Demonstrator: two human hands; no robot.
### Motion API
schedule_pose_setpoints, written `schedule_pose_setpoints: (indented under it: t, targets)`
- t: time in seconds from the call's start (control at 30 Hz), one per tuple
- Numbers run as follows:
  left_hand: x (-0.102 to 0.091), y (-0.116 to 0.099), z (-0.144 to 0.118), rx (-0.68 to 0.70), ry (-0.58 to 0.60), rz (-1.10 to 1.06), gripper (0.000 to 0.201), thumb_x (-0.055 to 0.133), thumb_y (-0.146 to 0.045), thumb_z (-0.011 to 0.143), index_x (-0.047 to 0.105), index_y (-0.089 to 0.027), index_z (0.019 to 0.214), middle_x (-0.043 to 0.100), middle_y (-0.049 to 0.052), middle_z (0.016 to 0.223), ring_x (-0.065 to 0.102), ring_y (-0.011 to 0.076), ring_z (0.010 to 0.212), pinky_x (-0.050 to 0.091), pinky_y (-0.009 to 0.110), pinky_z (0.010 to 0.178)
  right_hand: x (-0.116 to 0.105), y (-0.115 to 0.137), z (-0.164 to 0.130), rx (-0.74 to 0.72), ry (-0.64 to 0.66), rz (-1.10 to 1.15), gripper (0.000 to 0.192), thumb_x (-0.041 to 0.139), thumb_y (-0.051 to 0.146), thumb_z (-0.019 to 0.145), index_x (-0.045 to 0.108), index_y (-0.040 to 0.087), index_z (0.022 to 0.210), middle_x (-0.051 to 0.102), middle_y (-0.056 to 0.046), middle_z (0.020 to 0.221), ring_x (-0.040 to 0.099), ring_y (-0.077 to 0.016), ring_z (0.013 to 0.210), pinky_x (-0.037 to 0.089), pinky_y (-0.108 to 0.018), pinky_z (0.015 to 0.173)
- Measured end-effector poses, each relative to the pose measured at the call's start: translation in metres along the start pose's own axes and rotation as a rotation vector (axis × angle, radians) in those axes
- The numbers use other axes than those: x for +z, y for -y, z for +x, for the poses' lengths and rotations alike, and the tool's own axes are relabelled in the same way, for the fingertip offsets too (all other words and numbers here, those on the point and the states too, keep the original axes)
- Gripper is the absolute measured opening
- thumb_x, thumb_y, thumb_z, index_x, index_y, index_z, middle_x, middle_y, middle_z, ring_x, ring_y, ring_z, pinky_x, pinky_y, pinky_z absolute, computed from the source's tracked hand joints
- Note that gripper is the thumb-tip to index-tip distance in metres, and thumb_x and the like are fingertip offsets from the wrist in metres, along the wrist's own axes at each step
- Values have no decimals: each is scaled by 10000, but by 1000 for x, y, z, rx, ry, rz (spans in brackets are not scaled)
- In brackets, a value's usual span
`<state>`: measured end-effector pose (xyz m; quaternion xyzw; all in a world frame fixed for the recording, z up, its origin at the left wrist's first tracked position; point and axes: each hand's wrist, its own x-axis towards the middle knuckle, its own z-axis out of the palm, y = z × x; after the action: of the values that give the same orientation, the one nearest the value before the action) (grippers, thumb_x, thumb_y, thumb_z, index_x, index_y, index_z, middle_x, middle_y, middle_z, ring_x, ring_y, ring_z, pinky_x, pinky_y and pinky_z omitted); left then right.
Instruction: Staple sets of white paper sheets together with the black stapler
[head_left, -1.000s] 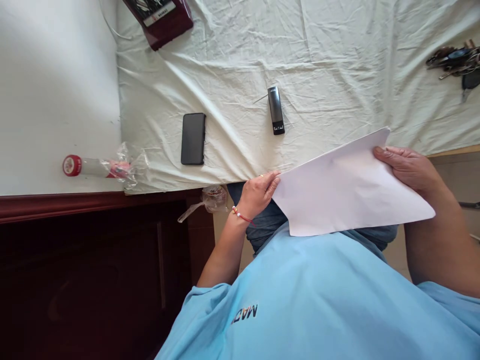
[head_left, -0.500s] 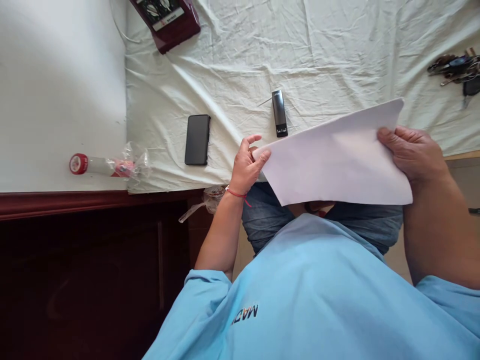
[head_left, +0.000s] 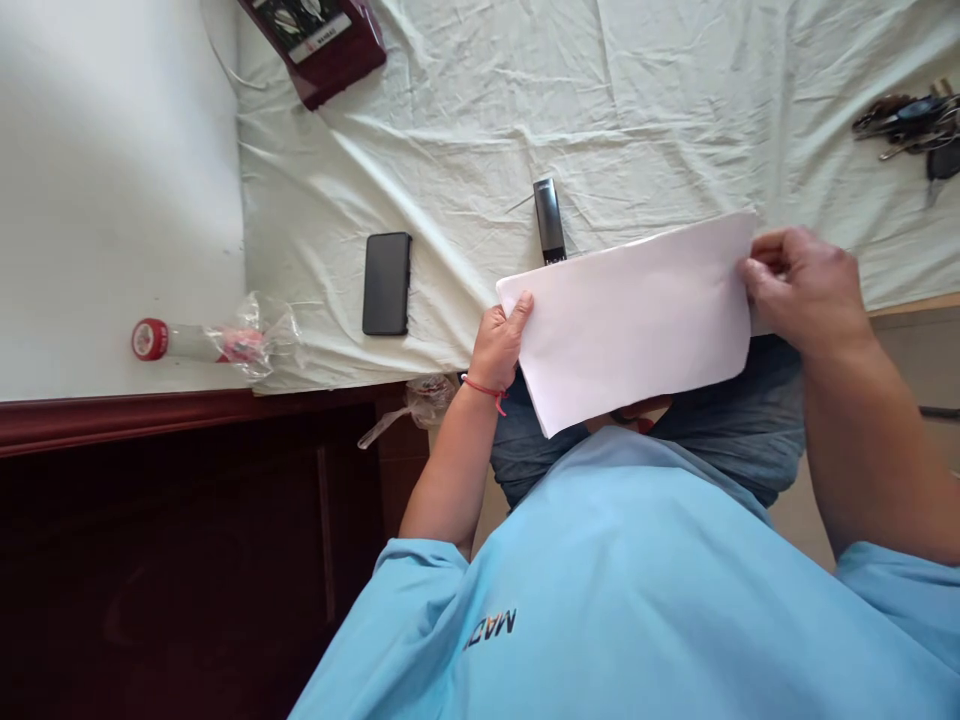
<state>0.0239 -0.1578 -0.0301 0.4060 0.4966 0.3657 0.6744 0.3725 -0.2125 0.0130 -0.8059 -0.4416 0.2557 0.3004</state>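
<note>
White sheets of paper (head_left: 637, 325) hang over my lap and the table's front edge, tilted, with more than one layer visible along the edges. My left hand (head_left: 501, 340) grips their left end, thumb on top and fingers hidden beneath. At the right edge, my right hand (head_left: 806, 285) pinches the paper between thumb and curled fingers. Just beyond the sheets lies a slim black object that looks like a stapler (head_left: 550, 218), its near end covered by the paper. A thin, needle-like piece lies beside it.
A black phone (head_left: 387, 284) rests on the pale cloth (head_left: 450, 150). Farther left lies a red-capped clear bottle (head_left: 191, 342) with plastic wrap. A dark red box (head_left: 322, 50) stands at the back left, keys (head_left: 911, 125) at the far right. A dark wooden panel (head_left: 165, 540) is below left.
The paper has turned flatter and its right end has shifted left. My right hand has moved from gripping over the sheet to its right edge. My left fingers have gone under the paper.
</note>
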Motion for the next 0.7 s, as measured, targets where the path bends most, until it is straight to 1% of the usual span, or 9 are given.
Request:
schedule_pose_setpoints:
  t: [0.03, 0.1, 0.17, 0.27, 0.37, 0.43, 0.5, 0.6, 0.7]
  targets:
    - [0, 0, 2, -2, 0, 8, 696, 862, -800, 759, 734, -147, 963, 824, 118, 875, 837, 314, 1001, 714, 415, 869, -2, 5, 3, -122, -53, -112, 274, 711, 213, 937, 772, 219, 1205, 795, -103, 1216, 713, -201, 1092, 569, -341, 1067]
    - [1, 0, 5, -7, -6, 29, 704, 868, -806, 744, 730, -147, 949, 822, 122, 875, 835, 321, 1003, 715, 414, 845, -2, 24, 8, -286, -70, -116, 303, 640, 254, 1003, 758, 243, 1283, 765, -110, 1312, 704, -204, 1185, 572, -330, 1064]
    - [3, 1, 6, -13, -15, 50, 711, 870, -816, 729, 730, -148, 928, 821, 121, 873, 832, 306, 957, 706, 388, 794, 7, 49, 8, -431, 24, -64, 258, 592, 295, 1046, 785, 255, 1213, 769, -99, 1249, 702, -198, 1181, 567, -333, 1080]
    - [5, 3, 4, 8, -26, 79, 700, 852, -830, 740, 728, -155, 880, 815, 99, 837, 807, 243, 817, 666, 326, 704, 37, 86, 6, -612, 239, -6, 275, 560, 338, 1068, 793, 275, 1200, 756, -67, 1257, 713, -206, 1149, 565, -395, 1124]
    - [7, 3, 2, 33, -27, 92, 687, 838, -839, 749, 709, -167, 817, 784, 57, 755, 750, 187, 678, 619, 293, 636, 77, 109, 8, -796, 339, -6, 357, 533, 423, 1088, 749, 325, 1355, 704, -24, 1436, 620, -285, 1420, 410, -553, 1326]
    - [7, 3, 1, 42, -27, 87, 676, 838, -834, 759, 699, -173, 795, 761, 36, 722, 711, 161, 630, 591, 280, 611, 97, 114, 12, -867, 356, -8, 408, 525, 484, 1090, 707, 380, 1440, 654, 5, 1535, 534, -316, 1527, 342, -619, 1361]
    - [7, 3, 0, 57, -26, 80, 662, 832, -825, 780, 693, -178, 788, 735, 19, 695, 670, 137, 602, 550, 262, 584, 110, 116, 15, -923, 421, -39, 400, 524, 523, 1083, 759, 366, 1366, 650, 3, 1544, 513, -327, 1546, 363, -614, 1355]
    - [7, 5, 0, 82, -19, 84, 663, 812, -829, 802, 683, -180, 775, 690, 3, 659, 600, 111, 563, 483, 253, 546, 117, 115, 16, -961, 490, -73, 411, 507, 542, 1085, 823, 325, 1236, 662, -6, 1528, 530, -320, 1532, 410, -555, 1341]
    - [5, 8, 1, 100, -20, 99, 695, 787, -858, 801, 635, -184, 724, 623, -11, 621, 535, 97, 538, 429, 254, 516, 121, 114, 11, -952, 469, -50, 409, 515, 507, 1088, 814, 325, 1299, 641, -22, 1565, 529, -330, 1533, 392, -566, 1350]
